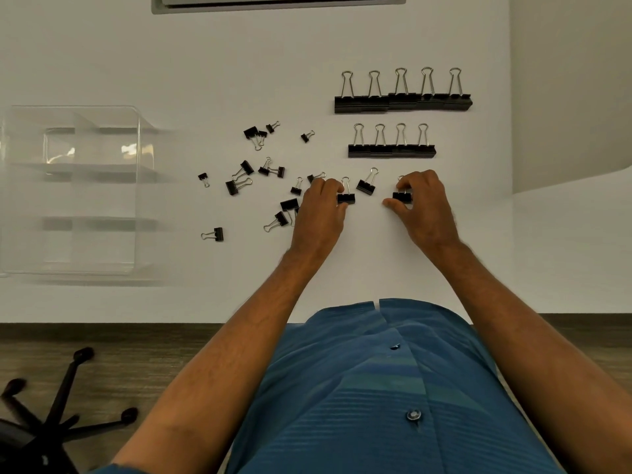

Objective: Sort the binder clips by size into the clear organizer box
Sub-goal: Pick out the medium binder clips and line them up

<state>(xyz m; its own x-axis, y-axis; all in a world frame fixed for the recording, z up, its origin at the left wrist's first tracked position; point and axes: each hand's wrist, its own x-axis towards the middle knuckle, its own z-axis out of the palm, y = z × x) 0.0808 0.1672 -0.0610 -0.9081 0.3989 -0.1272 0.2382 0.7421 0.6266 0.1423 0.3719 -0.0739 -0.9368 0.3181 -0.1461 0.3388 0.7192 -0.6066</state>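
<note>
Clips half grouped on the worktop (102, 46); the organizer box (73, 189) holds none.

Right of the box: two finished rows (403, 103), a loose scatter (254, 172). Left hand (321, 210) and right hand (422, 203) fingers each pinch a medium clip (346, 198).

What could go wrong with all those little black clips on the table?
1. The loose clips lie jumbled, some touching, so similar sizes might get mixed up.
2. The left hand and right hand each work a clip right below the neat row of four; a bump could knock that row crooked.
3. The clear organizer box sits far off to the left, apparently empty, so clips may drop while being carried over.
</note>
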